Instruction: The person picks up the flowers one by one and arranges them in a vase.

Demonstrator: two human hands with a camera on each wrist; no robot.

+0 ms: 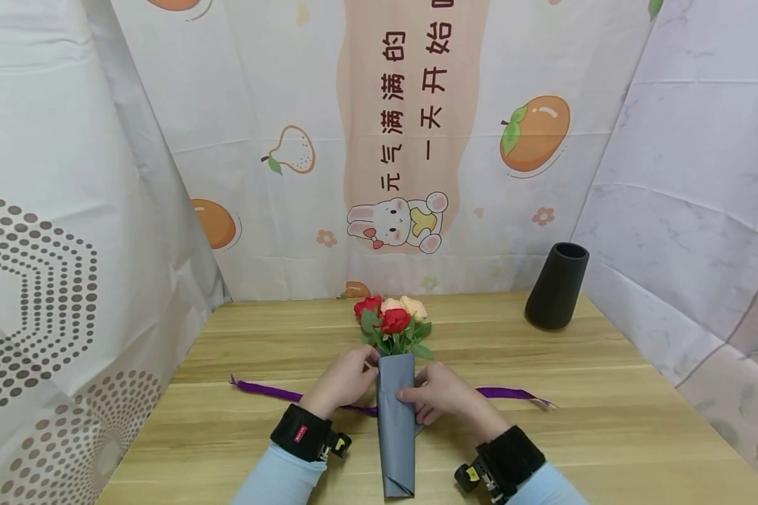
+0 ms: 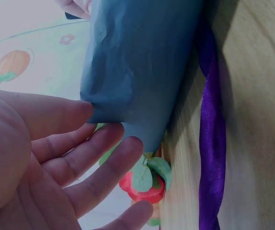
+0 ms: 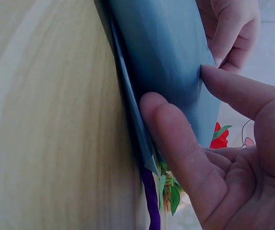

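Observation:
A bouquet of red and peach flowers (image 1: 396,320) lies upright in view in grey wrapping paper (image 1: 396,435). My left hand (image 1: 344,382) pinches the upper left edge of the paper; the left wrist view shows the thumb and fingertips of this hand (image 2: 75,158) at the paper's corner (image 2: 128,72). On the right side, my right hand (image 1: 445,396) holds the wrap, thumb on its front. In the right wrist view, that hand (image 3: 223,139) has thumb and fingers on either side of the rounded paper (image 3: 164,52). A purple ribbon (image 1: 268,389) runs beneath the wrap.
A black vase (image 1: 557,286) stands at the back right of the wooden table (image 1: 246,449). The ribbon's right end (image 1: 514,394) extends past my right hand. Printed cloth (image 1: 278,84) hangs behind the table, with more cloth at both sides.

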